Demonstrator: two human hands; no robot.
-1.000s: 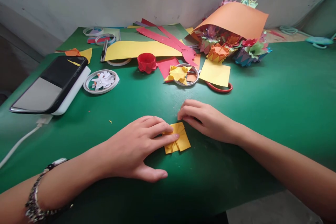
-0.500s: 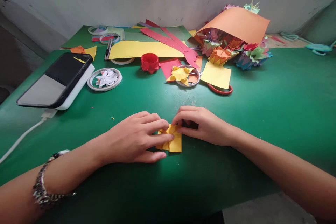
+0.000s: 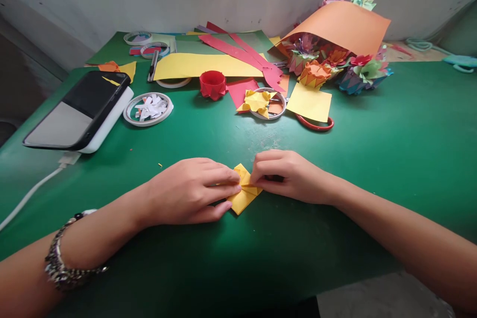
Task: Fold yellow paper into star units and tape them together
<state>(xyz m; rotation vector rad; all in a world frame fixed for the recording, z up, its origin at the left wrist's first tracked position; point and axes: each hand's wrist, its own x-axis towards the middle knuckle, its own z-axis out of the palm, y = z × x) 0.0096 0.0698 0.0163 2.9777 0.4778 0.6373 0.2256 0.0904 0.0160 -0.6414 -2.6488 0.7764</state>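
A small folded yellow paper piece [image 3: 243,195] lies on the green table [image 3: 391,129] near its front edge. My left hand [image 3: 190,191] rests on the paper's left half, fingers pressed down on it and thumb tucked under its lower edge. My right hand [image 3: 288,175] pinches the paper's right side between thumb and fingertips. The two hands nearly touch above the paper, and most of its upper part is hidden under the fingers.
A phone on a white power bank [image 3: 80,109] lies at the left, cable trailing. Behind are a tape ring with white scraps [image 3: 148,108], a red paper cup shape [image 3: 212,84], yellow and red sheets [image 3: 208,64], red-handled scissors [image 3: 315,124] and paper flowers under orange paper [image 3: 335,54].
The yellow piece has been turned from lying square to standing on a corner and shifted slightly left. My right hand moved in from beside it to pinch its right side.
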